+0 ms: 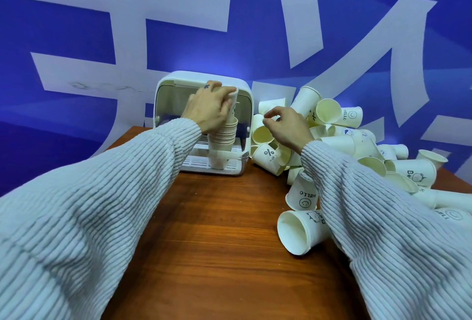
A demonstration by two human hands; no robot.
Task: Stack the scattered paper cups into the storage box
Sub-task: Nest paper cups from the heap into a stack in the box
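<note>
A: Item one, nearest us: our two sleeves (84, 217) in pale ribbed knit, crossing the near edge of the wooden table (217, 230).

B: Logged. Item two?

A: A paper cup lying on its side (298, 233) toward the table's right edge, mouth turned to us, touching our right sleeve. Just behind it we noted a cup printed HELLO (302, 194), upside down, with a smiley.

B: And the bulk stock?

A: Item three: the loose pile of paper cups (357, 146), heaped along the right edge back to the far right corner, lying at all angles, some nested. One cup at the pile's left side bore a percent mark (268, 156).

B: Hands?

A: Our right hand (286, 128) hung over the left side of that pile, fingers loosely curled with thumb and forefinger close together; we could not tell whether it held or touched any cup. Our left hand (209, 108) was closed round the topmost cup (233, 105) of a tall nested stack (222, 141), fingers wrapped over its rim.

B: Location of the stack?

A: Upright inside the white storage box (204, 120), at the far edge of the table, left of the pile. Its front stood open toward us, the stack's foot on the slatted tray (194, 161), the top cup near the box's roof.

B: Beyond that?

A: A blue wall with large white characters (127, 26).
</note>
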